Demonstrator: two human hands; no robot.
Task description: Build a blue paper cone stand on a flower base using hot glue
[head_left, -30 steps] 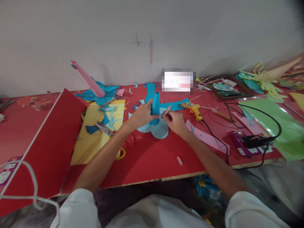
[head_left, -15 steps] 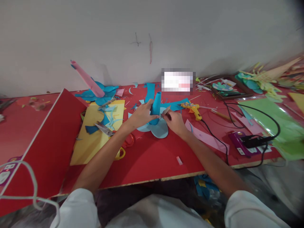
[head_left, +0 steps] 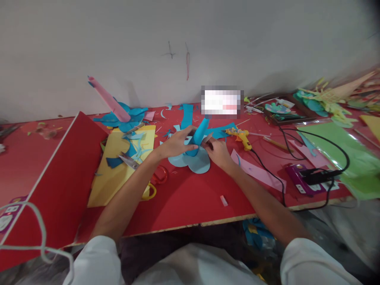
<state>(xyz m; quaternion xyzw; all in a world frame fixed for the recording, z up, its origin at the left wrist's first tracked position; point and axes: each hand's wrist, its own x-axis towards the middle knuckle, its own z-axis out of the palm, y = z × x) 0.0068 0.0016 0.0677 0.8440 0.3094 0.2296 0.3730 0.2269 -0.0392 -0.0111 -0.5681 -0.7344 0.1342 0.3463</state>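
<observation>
One tilted blue cone (head_left: 200, 133), clasped in left grip (head_left: 178, 143), pale petals (head_left: 200, 163) underneath; right grip (head_left: 219, 151) pinches pale scrap (head_left: 207, 137) just beside. Hard squeeze could dent cone, lean could skew it.

Left hand (head_left: 177, 144) around a tilted blue paper cone (head_left: 200, 132).

Cone (head_left: 200, 134) on cutout (head_left: 200, 164); scissors (head_left: 128, 160) left; glue gun (head_left: 245, 140) right; tray (head_left: 310, 114) behind, farther right
</observation>
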